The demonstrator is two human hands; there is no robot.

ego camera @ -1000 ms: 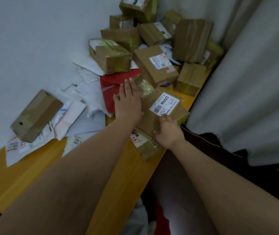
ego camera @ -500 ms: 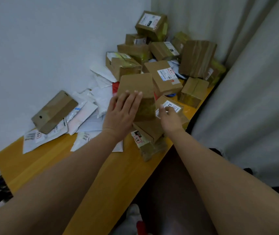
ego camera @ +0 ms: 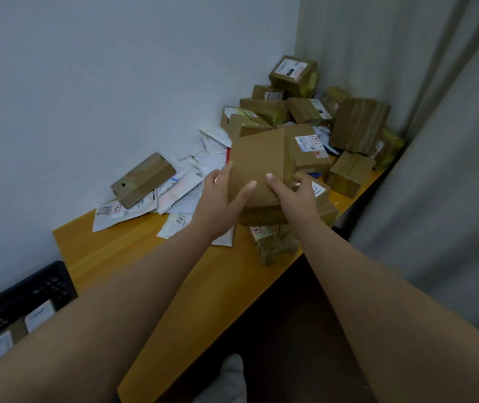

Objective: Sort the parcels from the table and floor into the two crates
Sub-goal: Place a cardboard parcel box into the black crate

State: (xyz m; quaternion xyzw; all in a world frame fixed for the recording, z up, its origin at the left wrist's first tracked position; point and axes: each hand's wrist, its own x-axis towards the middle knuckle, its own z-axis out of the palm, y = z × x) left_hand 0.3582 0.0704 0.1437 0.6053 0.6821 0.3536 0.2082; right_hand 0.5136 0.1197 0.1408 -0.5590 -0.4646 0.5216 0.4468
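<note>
We lift a brown box (ego camera: 257, 167) above the worktop's (ego camera: 133, 251) right edge, left hand (ego camera: 221, 199) and right hand (ego camera: 293, 196) curled around its lower corners; a loose grip could drop it onto parcels below.

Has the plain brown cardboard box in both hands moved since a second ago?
Yes. The plain brown cardboard box, then lying on the yellow table, is now tipped upright above it, gripped by left hand and right hand.

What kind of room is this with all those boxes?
Probably a plain room used for sorting mail. Taped cardboard parcels and white mailer bags are piled on a yellow table in a corner, and a black crate beside it already holds some.
</note>
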